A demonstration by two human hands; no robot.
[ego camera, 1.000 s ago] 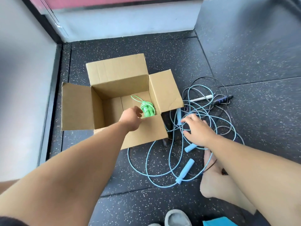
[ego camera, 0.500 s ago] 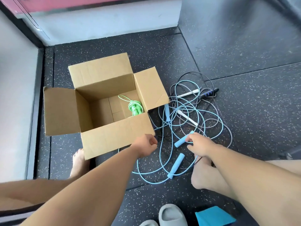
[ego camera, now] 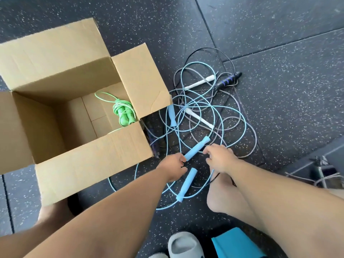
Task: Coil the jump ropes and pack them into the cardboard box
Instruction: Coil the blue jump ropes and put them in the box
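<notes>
The dark speckled floor (ego camera: 279, 112) is filling the view, and the cardboard box (ego camera: 93, 161) is sitting open on it at about nine to ten o'clock, its four flaps folded outward. Inside the box, at the corner nearest the tangle, a coiled green jump rope (ego camera: 123, 112) is lying on the bottom with one loop trailing toward twelve o'clock.

Just beside the box, toward three o'clock, a tangle of ropes (ego camera: 204, 118) is sprawling over the floor: pale blue cord, grey cord and thin black cord crossing one another. Two white handles (ego camera: 200, 83) are lying in it, a black handle with blue rings (ego camera: 228, 81) is pointing toward two o'clock, and one blue handle (ego camera: 172, 115) is lying close to the box flap.

The left hand (ego camera: 172, 168) is curling its grip around the near end of a tilted blue handle (ego camera: 197, 148); the fingers are closed on it. The right hand (ego camera: 220, 158) is reaching to the same handle's far end, its grip loosely bent with fingertips at the cord there; whether it is pinching anything I cannot tell. Another blue handle (ego camera: 186, 184) is lying on the floor between the forearms at six o'clock.

A bare foot (ego camera: 223, 198) is resting on the floor under the right forearm. A grey slipper (ego camera: 183, 245) and a teal object (ego camera: 236, 243) are showing at the bottom edge.
</notes>
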